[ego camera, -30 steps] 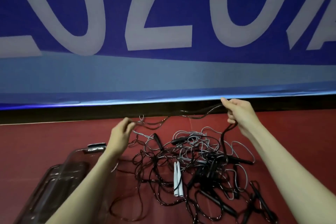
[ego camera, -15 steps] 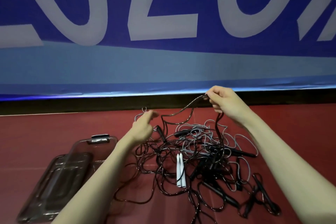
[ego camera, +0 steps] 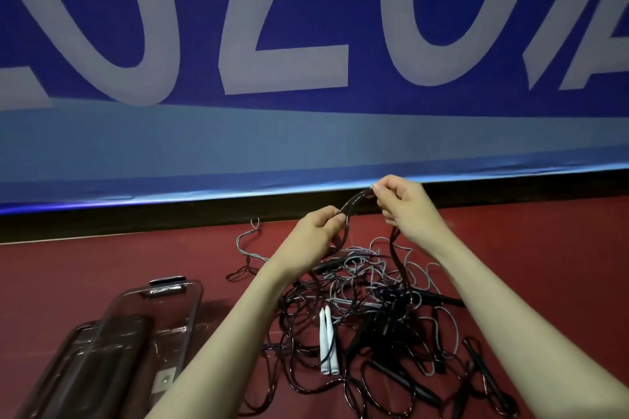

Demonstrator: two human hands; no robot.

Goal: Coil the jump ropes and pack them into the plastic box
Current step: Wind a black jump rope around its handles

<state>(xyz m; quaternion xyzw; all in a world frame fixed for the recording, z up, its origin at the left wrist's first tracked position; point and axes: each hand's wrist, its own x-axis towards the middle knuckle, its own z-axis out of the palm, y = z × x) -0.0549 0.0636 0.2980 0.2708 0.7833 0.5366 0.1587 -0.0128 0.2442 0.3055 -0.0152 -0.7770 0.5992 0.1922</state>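
A tangled heap of jump ropes (ego camera: 371, 313), dark and grey cords with black handles, lies on the red floor. Two white handles (ego camera: 328, 338) lie side by side at its front. Above the heap I hold up a short arc of dark rope (ego camera: 355, 202). My left hand (ego camera: 318, 231) pinches its lower left end and my right hand (ego camera: 405, 207) pinches its upper right end; the cord hangs down from both hands into the pile. The clear plastic box (ego camera: 153, 309) stands open at the lower left.
The box's lid (ego camera: 68, 371) lies against the box's left side. A loose grey cord end (ego camera: 250, 241) trails left of the heap. A blue banner wall (ego camera: 306, 112) with a black base strip closes off the far side.
My left hand moved right and up and took hold of the dark rope. My hands have come close together, and the lifted stretch of rope between them is now short.
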